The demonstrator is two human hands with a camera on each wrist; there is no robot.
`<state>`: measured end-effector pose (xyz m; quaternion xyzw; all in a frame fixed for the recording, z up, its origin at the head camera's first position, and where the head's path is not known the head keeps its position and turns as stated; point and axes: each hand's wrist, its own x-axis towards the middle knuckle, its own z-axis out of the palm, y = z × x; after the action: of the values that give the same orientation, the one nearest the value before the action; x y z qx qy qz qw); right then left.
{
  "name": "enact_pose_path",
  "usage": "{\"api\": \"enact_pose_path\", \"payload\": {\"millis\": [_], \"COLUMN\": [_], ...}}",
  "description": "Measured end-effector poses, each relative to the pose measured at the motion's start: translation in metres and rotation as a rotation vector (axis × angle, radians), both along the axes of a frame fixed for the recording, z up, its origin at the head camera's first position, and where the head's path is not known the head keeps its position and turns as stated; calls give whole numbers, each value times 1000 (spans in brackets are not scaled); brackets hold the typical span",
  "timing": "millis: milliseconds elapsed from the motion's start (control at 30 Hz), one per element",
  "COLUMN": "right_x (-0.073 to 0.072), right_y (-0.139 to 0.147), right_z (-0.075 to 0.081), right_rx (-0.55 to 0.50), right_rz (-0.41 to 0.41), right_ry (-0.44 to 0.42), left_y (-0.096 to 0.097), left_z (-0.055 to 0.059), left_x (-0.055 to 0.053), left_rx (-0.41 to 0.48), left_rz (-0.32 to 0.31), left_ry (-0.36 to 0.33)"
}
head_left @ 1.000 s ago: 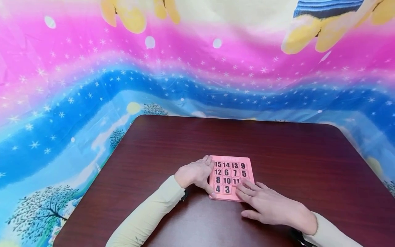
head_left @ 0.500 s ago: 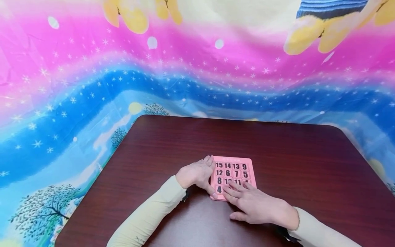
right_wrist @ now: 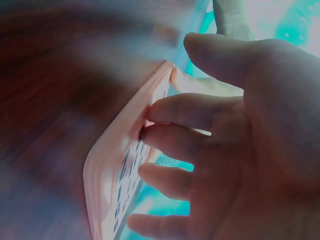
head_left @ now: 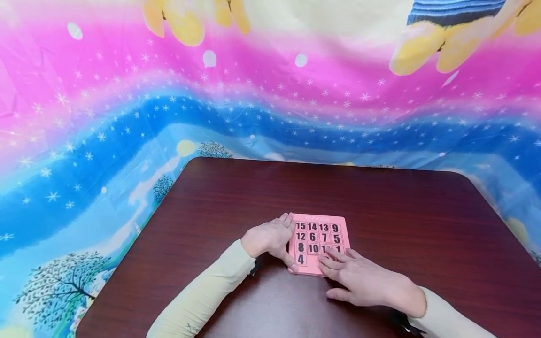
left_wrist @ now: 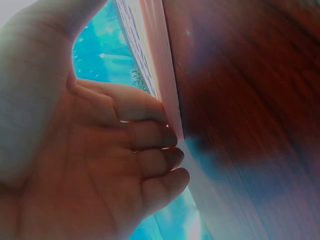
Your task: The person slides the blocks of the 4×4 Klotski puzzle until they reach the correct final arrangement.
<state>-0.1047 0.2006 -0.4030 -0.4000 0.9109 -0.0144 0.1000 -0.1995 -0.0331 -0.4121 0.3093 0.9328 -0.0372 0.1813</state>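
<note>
A pink sliding number puzzle [head_left: 318, 237] lies flat on the table. Its visible tiles read 15, 14, 13, 9; then 12, 6, 7, 5; then 8, 10, a partly covered 11, and 1. In the bottom row 4 shows, with a bare pink space to its right. My left hand [head_left: 270, 238] braces the puzzle's left side, thumb at the near corner and straight fingers along the edge. Fingertips of my right hand [head_left: 365, 280] rest on the lower right tiles, hiding the rest of that row. The right wrist view shows those fingers [right_wrist: 172, 140] spread, with the thumb held off the frame.
The dark reddish-brown wooden table [head_left: 236, 197] stretches around the puzzle on all sides. Behind it hangs a colourful cloth [head_left: 270, 112] with snowflakes and trees, reaching down past the table's far and left edges.
My right hand slid left over the bottom row, then back right. The 3 tile beside 4 has left its spot, where bare pink now shows. The left hand has stayed put.
</note>
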Motion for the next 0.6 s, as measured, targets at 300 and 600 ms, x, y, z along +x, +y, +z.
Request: {"api": "enact_pose_path", "payload": {"millis": [300, 600], "right_x": [2, -4], "right_y": [5, -12], "right_z": [8, 8], "right_rx": [-1, -12], "right_rz": [-39, -12], "right_ry": [-14, -24], "left_y": [1, 0], "left_z": [1, 0], "left_x": [-2, -1], "left_rx": [-7, 5], "left_rz": [-7, 0], "left_ry": [-2, -4]}}
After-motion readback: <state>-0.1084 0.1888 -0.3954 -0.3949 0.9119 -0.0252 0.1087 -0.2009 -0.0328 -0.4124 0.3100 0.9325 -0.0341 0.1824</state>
